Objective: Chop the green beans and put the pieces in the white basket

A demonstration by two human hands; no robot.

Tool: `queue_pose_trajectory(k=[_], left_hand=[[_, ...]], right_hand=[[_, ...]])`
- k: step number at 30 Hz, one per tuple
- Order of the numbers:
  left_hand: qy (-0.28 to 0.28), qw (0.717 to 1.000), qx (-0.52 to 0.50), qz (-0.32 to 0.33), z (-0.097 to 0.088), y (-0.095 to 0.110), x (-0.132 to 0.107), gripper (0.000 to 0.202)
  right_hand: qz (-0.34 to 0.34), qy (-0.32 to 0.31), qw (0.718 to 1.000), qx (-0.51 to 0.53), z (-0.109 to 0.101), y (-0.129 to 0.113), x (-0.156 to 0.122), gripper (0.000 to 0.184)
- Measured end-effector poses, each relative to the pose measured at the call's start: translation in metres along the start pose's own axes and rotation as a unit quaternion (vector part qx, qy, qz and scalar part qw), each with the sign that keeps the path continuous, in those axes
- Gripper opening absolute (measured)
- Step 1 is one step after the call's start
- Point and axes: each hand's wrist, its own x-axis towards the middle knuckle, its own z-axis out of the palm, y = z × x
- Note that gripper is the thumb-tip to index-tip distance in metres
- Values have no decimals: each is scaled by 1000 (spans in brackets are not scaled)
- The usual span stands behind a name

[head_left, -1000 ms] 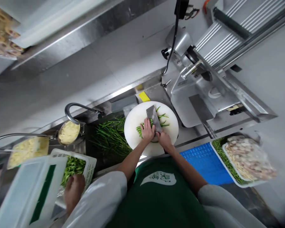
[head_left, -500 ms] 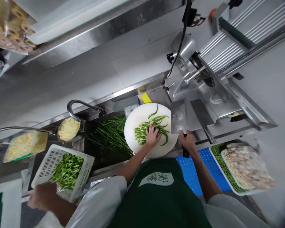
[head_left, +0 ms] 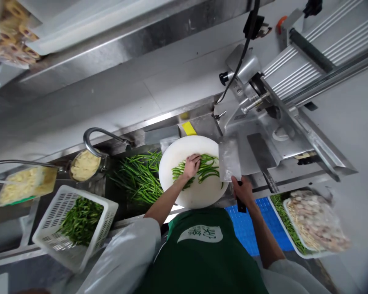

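My left hand (head_left: pixel 192 165) lies on a bunch of long green peppers (head_left: pixel 209 167), its fingers drawn together over them. The peppers rest on a round white cutting board (head_left: pixel 196 198), their curved ends spread to the right of the hand. In my right hand (head_left: pixel 243 190) is the black handle of a cleaver (head_left: pixel 230 159). Its broad blade is at the board's right edge, beside the pepper ends; whether it touches the board I cannot tell. More whole green peppers (head_left: pixel 141 175) are heaped left of the board.
A white basket (head_left: pixel 106 220) with leafy greens stands at left, near a faucet (head_left: pixel 92 130) and a pot of pale slices (head_left: pixel 85 165). Behind the right hand, a second cleaver (head_left: pixel 260 151) lies by a metal slicer (head_left: pixel 248 102). A food-filled tray (head_left: pixel 294 241) is at lower right.
My left hand has shifted slightly left and its fingers have closed up from a spread. The cleaver has dropped slightly in view. Another person's hand has left the basket at lower left.
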Motion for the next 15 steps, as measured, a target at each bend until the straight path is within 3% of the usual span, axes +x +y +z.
queue_pose_trajectory(k=[3,5,9,15], left_hand=[[71,994,43,-73,3,5,-16,49],[89,986,83,-114,9,12,-23,54],[46,982,150,-102,28,31,-29,68],[19,981,178,-69,34,38,-29,80]], right_hand=[[-17,-44,998,-50,10,-3,13,43],[-46,-54,992,-103,21,-6,26,39],[-87,-42,971,-219,38,-8,43,34],[-49,-72,961,-264,36,3,34,34]])
